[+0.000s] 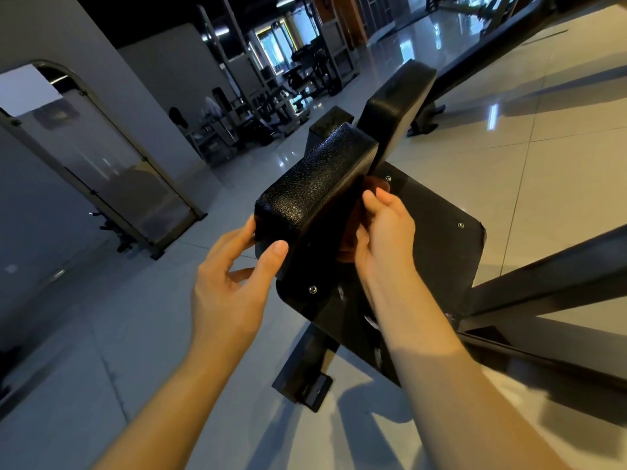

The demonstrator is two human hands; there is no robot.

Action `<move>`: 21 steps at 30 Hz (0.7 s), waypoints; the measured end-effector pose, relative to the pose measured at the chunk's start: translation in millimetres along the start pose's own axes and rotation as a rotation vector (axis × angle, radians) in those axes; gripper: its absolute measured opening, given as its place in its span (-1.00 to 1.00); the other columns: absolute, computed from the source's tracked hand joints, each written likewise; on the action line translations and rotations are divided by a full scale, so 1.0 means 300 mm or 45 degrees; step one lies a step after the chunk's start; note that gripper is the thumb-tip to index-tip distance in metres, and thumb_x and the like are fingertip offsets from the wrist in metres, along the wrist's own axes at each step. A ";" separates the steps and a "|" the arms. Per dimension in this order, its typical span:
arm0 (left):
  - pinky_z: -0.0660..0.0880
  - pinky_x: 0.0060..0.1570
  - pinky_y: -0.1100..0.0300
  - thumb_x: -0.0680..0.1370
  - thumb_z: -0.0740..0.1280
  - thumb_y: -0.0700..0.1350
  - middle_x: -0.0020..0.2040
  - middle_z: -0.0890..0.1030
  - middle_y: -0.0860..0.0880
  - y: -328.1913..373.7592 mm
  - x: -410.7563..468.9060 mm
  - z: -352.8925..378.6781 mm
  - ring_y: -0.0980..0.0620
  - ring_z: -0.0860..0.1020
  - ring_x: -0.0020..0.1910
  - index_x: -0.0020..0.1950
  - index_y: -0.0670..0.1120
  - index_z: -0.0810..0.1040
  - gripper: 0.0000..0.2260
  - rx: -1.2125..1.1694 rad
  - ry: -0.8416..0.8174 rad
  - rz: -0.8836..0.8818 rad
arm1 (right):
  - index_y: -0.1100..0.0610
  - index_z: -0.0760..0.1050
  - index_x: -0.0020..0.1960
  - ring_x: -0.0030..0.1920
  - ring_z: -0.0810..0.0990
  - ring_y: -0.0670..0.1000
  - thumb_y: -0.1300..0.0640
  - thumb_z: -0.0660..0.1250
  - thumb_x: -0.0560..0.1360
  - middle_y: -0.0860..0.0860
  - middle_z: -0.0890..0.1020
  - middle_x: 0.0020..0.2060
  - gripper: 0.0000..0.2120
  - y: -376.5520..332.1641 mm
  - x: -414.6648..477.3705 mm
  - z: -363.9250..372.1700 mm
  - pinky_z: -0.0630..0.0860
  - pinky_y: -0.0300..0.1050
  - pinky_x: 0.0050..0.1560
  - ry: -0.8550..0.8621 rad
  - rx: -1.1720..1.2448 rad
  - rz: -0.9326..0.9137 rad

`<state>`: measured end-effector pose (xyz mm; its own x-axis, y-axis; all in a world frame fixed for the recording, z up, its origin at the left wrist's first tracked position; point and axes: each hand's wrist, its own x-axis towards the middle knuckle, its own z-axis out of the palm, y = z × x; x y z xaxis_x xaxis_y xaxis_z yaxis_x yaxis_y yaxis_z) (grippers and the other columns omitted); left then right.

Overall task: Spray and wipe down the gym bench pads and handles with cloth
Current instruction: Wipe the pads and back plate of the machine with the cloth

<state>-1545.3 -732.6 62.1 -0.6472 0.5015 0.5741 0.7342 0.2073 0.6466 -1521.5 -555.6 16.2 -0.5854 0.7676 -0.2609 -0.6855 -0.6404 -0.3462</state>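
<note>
A black textured bench pad (315, 184) stands tilted in the middle of the head view, mounted on a flat black backing board (437, 239). My left hand (234, 276) grips the pad's near left corner, thumb on its lower edge. My right hand (383, 232) holds a dark brown cloth (353, 232) against the pad's right side; most of the cloth is hidden between hand and pad. A second smooth black pad (397, 106) rises behind the first.
The bench's black steel frame (312, 364) runs down to the glossy tiled floor (509, 157). More frame bars (549, 276) cross at the right. A glass-panelled partition (101, 171) stands at left, and other gym machines (271, 106) fill the dark background.
</note>
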 end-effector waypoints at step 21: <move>0.60 -0.05 0.32 0.50 0.39 0.11 0.19 0.64 0.12 -0.012 0.004 -0.008 0.22 0.60 0.18 0.41 0.06 0.55 -0.52 -0.082 -0.008 -0.070 | 0.11 0.61 0.22 0.01 0.67 0.08 0.32 0.34 0.58 0.13 0.68 0.11 -0.74 -0.030 0.027 -0.018 0.63 0.01 -0.01 0.106 0.213 0.209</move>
<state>-1549.3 -734.7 61.6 -0.6848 0.4961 0.5338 0.6827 0.1802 0.7082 -1517.7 -543.5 12.3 -0.6623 0.6476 -0.3768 -0.6500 -0.7467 -0.1409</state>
